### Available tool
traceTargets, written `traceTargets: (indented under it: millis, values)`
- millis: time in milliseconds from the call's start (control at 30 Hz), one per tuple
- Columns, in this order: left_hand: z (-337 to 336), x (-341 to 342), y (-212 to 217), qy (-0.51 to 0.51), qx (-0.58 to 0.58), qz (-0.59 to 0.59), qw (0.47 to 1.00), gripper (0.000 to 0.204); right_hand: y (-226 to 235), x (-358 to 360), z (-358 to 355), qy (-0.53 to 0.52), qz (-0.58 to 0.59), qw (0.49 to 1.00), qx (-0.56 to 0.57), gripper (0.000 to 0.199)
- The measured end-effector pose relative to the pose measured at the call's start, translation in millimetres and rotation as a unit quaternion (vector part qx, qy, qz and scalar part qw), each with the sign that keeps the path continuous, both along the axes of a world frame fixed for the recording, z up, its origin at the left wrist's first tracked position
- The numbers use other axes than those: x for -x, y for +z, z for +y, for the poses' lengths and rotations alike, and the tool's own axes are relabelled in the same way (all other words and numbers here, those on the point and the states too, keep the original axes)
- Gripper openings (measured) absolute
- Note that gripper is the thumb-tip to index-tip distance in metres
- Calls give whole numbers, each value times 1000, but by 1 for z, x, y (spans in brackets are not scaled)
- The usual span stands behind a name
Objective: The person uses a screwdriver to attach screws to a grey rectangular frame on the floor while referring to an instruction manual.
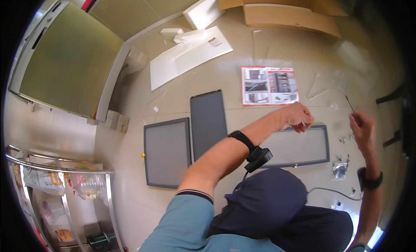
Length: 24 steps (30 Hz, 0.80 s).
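My left hand (pixel 299 117) is raised over the far edge of a grey-framed panel (pixel 326 143). Its fingers are curled together, and whatever they may pinch is too small to make out. Off to the right, my right hand (pixel 364 127) grips a screwdriver (pixel 350 105), its thin shaft pointing up and away. A second framed panel with a yellow knob (pixel 167 153) lies at the left, beside a plain dark grey board (pixel 209 122). Beyond my left hand a printed instruction sheet (pixel 269 85) lies on the floor.
Small hardware pieces (pixel 342 140) and a little plastic bag (pixel 339 170) lie by my right forearm. White foam (pixel 190 54) and an opened cardboard box (pixel 290 15) are at the back. A metal rack (pixel 108 195) stands at the left, below a large pale-framed cabinet (pixel 69 63).
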<state>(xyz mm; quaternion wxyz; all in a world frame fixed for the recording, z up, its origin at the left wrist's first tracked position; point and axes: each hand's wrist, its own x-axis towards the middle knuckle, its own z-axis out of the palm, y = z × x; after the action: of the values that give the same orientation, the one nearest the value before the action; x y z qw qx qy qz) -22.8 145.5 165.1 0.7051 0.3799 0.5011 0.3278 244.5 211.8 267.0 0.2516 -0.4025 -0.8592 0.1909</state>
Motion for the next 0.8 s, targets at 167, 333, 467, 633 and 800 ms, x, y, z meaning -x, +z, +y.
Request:
traceTargets:
  millis: [167, 333, 467, 633, 800]
  values:
    - [-75, 28, -98, 93, 44, -8, 995, 17, -20, -13, 1, 34, -67, 996, 41, 13]
    - [-129, 13, -130, 181, 32, -59, 981, 19, -33, -11, 14, 98, -186, 977, 31, 13]
    - [-151, 8, -131, 221, -2, -19, 975, 20, -65, 37, 1, 126, -209, 968, 55, 13]
    - [-136, 6, -131, 286, -163, 174, 928, 12, -109, 72, -2, 151, -160, 972, 80, 16]
    - [-87, 1, -131, 211, -280, 350, 869, 8, -148, 45, -1, 49, -48, 983, 172, 20]
